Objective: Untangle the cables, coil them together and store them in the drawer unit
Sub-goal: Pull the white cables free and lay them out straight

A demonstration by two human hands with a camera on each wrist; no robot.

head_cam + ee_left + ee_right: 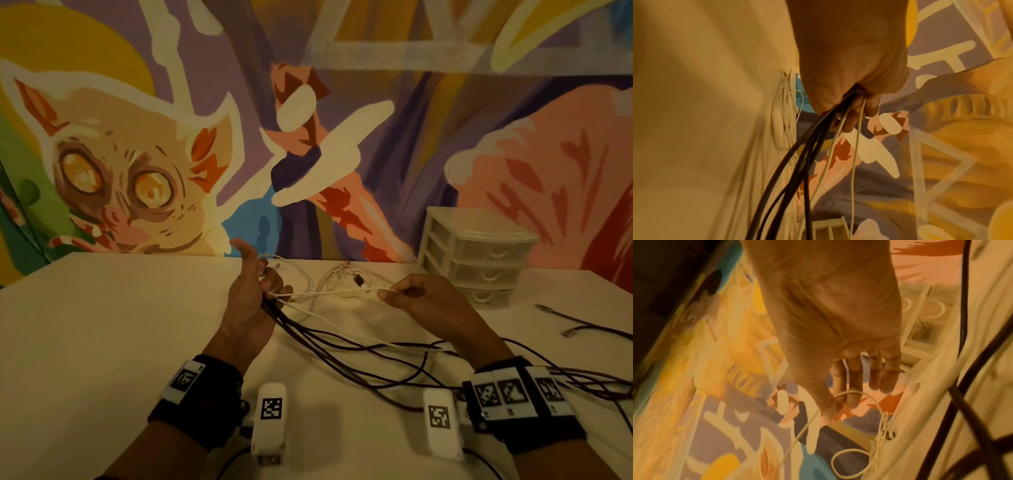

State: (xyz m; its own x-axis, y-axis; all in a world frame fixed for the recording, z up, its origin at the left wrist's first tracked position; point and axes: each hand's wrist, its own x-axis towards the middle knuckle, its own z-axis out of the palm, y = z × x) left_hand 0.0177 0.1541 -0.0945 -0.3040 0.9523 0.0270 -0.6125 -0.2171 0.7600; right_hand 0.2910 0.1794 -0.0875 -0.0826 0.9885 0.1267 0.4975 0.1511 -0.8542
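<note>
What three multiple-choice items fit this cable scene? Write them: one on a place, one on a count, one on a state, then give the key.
1. Where does the drawer unit stand on the table?
A. far right, by the wall
B. near left corner
C. between the hands

2. How many drawer fronts does it show?
A. one
B. three
C. five

3. How is the white cable between the hands?
A. lying slack on the table
B. coiled in a drawer
C. stretched from the left hand to the right hand

Key: 1 A, it sits at the back right against the painted wall. 2 B, three stacked fronts with handles show. 3 C, the left hand grips it with the dark cables while the right hand pinches it, the line running off the table.
</note>
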